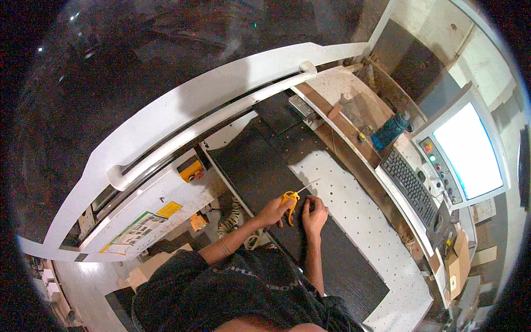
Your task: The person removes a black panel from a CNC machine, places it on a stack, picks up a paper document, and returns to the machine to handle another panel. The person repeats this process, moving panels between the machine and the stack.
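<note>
My left hand is closed round the yellow handles of a pair of scissors. Their thin blades point up and to the right, over a white perforated table. Just right of the scissors, my right hand has its fingers curled together by the edge of a black sheet. What those fingers hold, if anything, is hidden. The dark sheet lies across the table under both hands and runs on toward my body.
A white machine cover with a long handle bar arches across the far left. On the right ledge stand a blue bottle, a keyboard, a mouse and a lit monitor. A yellow emergency-stop box is fixed at left.
</note>
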{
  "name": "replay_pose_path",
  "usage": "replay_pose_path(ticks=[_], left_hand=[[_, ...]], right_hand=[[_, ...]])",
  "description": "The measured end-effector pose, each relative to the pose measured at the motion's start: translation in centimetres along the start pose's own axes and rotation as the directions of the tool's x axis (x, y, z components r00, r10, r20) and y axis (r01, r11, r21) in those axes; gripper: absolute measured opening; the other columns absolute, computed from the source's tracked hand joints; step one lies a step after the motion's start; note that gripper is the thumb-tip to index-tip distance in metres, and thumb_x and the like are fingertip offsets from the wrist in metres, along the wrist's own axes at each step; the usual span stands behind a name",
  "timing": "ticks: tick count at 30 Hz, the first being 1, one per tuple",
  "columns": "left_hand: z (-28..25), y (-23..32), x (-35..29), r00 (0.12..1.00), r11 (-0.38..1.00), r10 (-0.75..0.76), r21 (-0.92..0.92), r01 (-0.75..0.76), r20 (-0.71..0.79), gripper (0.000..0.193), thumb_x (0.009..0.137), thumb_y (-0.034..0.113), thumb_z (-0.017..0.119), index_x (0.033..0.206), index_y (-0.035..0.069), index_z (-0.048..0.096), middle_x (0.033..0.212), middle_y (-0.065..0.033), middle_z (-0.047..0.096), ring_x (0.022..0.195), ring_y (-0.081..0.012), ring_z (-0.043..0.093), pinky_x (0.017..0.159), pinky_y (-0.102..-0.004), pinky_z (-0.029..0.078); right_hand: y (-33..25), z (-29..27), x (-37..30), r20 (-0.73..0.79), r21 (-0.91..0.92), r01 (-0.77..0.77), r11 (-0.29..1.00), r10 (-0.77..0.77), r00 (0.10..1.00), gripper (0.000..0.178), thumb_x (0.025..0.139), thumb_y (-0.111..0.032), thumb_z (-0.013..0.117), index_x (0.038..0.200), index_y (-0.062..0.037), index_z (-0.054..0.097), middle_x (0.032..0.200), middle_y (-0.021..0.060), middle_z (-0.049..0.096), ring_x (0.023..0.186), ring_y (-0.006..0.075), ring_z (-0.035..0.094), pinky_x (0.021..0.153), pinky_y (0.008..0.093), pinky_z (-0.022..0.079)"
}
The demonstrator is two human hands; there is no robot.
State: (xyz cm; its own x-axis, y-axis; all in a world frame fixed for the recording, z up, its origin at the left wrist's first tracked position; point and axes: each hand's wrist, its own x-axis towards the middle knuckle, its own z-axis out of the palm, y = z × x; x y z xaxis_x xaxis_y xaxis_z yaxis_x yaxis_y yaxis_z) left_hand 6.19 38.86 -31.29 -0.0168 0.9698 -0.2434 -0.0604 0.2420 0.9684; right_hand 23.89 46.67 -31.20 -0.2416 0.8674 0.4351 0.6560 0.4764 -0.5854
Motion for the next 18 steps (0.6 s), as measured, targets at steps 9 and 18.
replay_pose_path(ticks=[9,18], left_hand=[[0.30,0.34,-0.23,1.000,1.000,0.012,-0.004,-0.012,-0.011,0.059,0.105,0.052,0.051,0.140,0.004,0.051,0.120,-0.0096,0.065,0.087,-0.0205,0.070,0.049,-0.0313,0.061],[0.25,0.65,-0.46,0.999,0.999,0.034,-0.003,-0.034,-0.010,0.058,0.105,0.050,0.053,0.137,0.002,0.054,0.116,-0.0099,0.067,0.083,-0.0208,0.070,0.048,-0.0309,0.061]], right_hand=[[0.26,0.15,-0.22,-0.020,-0.008,0.025,1.000,-0.026,0.999,0.014,0.092,-0.012,0.067,0.105,-0.0067,0.070,0.100,0.0107,0.074,0.090,0.0305,0.069,0.085,0.0423,0.046],[-0.01,0.05,-0.24,-0.028,-0.004,0.021,1.000,-0.021,0.999,0.013,0.092,-0.011,0.067,0.104,-0.0050,0.069,0.096,0.0117,0.073,0.088,0.0323,0.068,0.084,0.0430,0.045]])
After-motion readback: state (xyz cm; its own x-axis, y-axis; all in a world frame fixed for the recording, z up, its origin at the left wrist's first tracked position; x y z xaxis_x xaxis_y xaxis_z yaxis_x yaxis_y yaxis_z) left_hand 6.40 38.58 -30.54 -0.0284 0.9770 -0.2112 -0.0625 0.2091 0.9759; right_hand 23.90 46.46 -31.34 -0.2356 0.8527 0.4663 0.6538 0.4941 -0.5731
